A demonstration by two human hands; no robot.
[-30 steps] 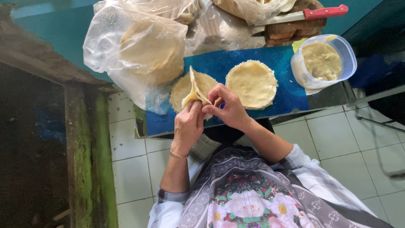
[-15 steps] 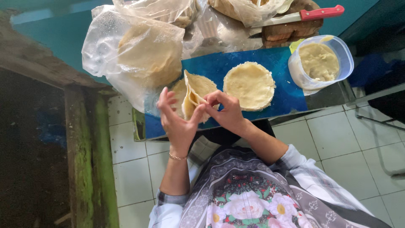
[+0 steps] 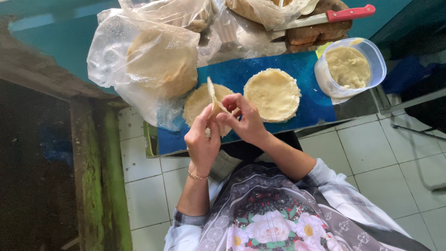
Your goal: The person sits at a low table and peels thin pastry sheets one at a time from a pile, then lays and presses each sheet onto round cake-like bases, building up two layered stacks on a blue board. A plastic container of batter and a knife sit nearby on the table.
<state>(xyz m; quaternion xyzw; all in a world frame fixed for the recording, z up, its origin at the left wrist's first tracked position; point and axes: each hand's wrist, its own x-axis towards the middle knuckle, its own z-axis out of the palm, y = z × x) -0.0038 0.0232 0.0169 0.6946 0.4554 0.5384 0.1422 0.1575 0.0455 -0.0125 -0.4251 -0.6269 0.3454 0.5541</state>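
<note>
Head view: a person folds dough over a blue board [image 3: 306, 100].
Left hand [image 3: 203, 142]: fingers pinched on a thin folded dough sheet [image 3: 212, 98].
Right hand [image 3: 244, 118]: fingertips closed on the same sheet.
Right of the hands: round filled dough disc [image 3: 272, 94].
Far right: plastic tub of filling [image 3: 349, 69].
Far left: bagged dough rounds [image 3: 160, 62].

Bare blue board [image 3: 313, 104] lay open right of the hands; the tub of filling [image 3: 349, 69] blocked farther right, plastic bags [image 3: 148, 60] crowded the left, knife [image 3: 325, 17] behind.
</note>
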